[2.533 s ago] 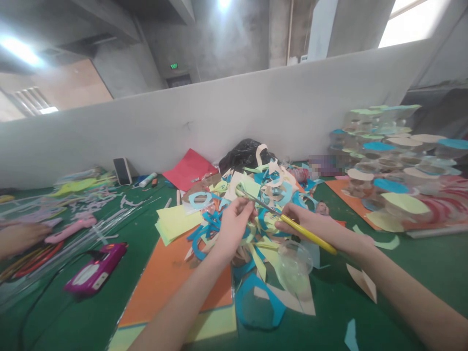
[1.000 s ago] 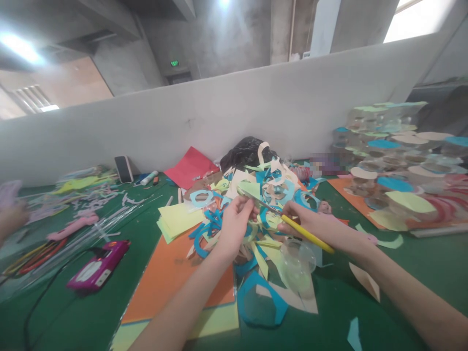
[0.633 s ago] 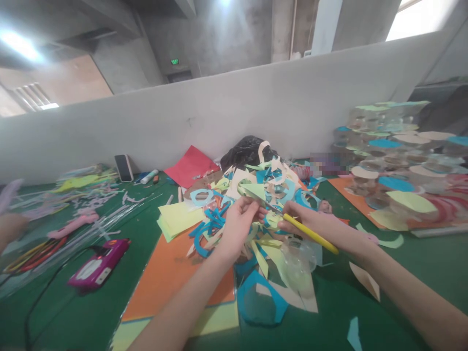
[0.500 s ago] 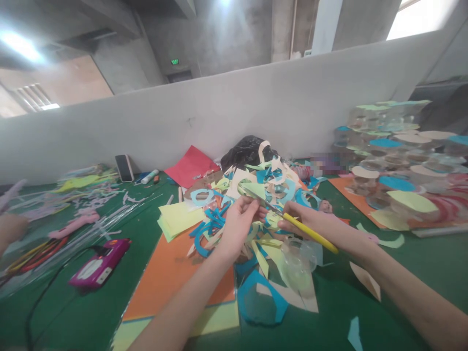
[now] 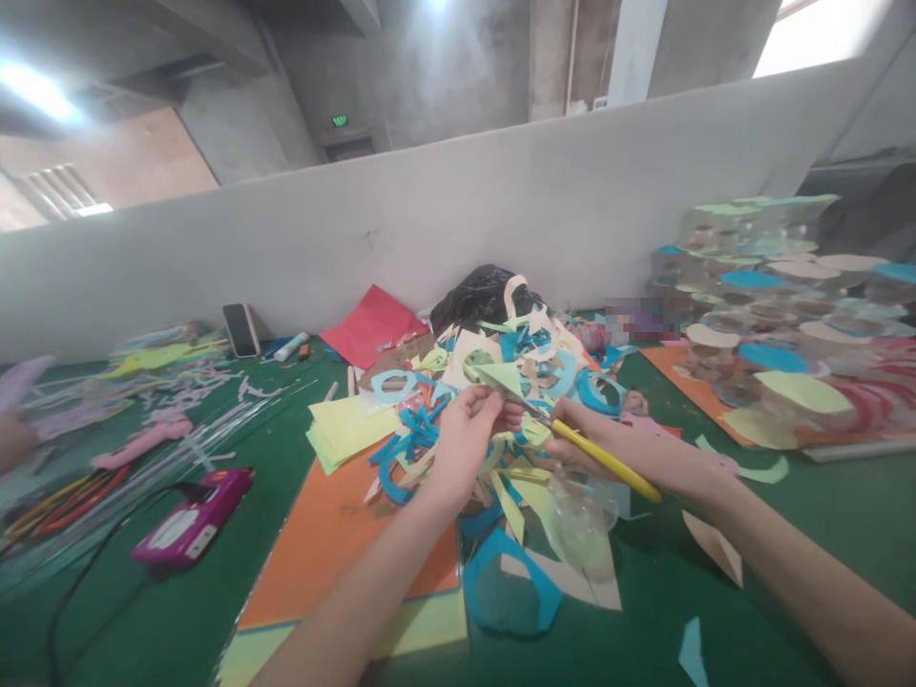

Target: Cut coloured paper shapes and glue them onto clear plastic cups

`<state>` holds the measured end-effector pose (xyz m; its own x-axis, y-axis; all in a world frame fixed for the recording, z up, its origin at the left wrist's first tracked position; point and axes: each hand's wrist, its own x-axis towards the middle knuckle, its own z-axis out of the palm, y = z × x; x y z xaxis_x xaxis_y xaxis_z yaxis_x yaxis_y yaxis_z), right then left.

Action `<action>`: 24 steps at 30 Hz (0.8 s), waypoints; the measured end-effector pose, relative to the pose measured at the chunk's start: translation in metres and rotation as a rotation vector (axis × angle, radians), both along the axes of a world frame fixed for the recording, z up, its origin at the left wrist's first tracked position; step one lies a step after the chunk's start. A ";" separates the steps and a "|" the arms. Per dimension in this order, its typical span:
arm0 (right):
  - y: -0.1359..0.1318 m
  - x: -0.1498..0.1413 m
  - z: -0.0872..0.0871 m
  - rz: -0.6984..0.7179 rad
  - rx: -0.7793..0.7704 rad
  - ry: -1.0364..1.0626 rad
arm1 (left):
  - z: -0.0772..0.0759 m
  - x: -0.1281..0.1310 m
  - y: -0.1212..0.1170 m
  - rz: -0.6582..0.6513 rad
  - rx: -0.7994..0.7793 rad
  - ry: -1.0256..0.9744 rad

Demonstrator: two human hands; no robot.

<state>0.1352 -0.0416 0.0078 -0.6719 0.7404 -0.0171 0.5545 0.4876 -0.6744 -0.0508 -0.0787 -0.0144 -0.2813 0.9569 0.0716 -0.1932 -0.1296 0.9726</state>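
Note:
My left hand (image 5: 468, 429) pinches a small piece of light green paper (image 5: 501, 375) above a heap of cut paper scraps (image 5: 411, 434). Yellow-handled scissors (image 5: 605, 461) are gripped in my right hand (image 5: 583, 429), their blades pointing left at the green paper. The blade tips lie against the paper, close to my left fingers. Just below my right hand rests a clear plastic cup (image 5: 583, 506). A blue paper offcut with a hole (image 5: 476, 611) lies nearer to me.
Orange sheets (image 5: 343, 534) lie under my left forearm. To the left are a magenta power strip (image 5: 190, 520), a pink glue gun (image 5: 147, 444) and another person's hand (image 5: 14, 448). Paper-topped clear cups (image 5: 773, 358) stand at right. A black plastic bag (image 5: 479, 296) sits behind the heap.
The view has shifted very slightly. The scissor blades appear a little more open at the green paper; both hands stay nearly in the same place.

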 end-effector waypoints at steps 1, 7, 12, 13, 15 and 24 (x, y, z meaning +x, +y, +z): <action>0.000 -0.001 0.000 0.005 -0.009 -0.001 | -0.001 0.001 0.000 -0.006 0.002 -0.017; -0.002 -0.006 0.009 -0.077 -0.036 -0.093 | -0.004 0.001 0.001 -0.017 -0.002 -0.093; -0.004 -0.009 0.014 -0.118 0.022 -0.114 | -0.003 0.002 -0.001 -0.011 -0.017 -0.083; -0.004 -0.009 0.014 -0.119 0.023 -0.116 | -0.003 0.002 -0.001 -0.007 -0.019 -0.074; -0.003 -0.009 0.013 -0.115 0.019 -0.112 | -0.002 0.001 -0.001 0.007 -0.023 -0.054; -0.001 -0.006 0.011 -0.116 0.010 -0.110 | -0.009 -0.010 0.008 0.038 0.032 -0.054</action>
<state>0.1292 -0.0430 0.0190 -0.5764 0.8134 -0.0785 0.6778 0.4222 -0.6020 -0.0605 -0.0706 -0.0231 -0.3220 0.9429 0.0855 -0.2395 -0.1685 0.9562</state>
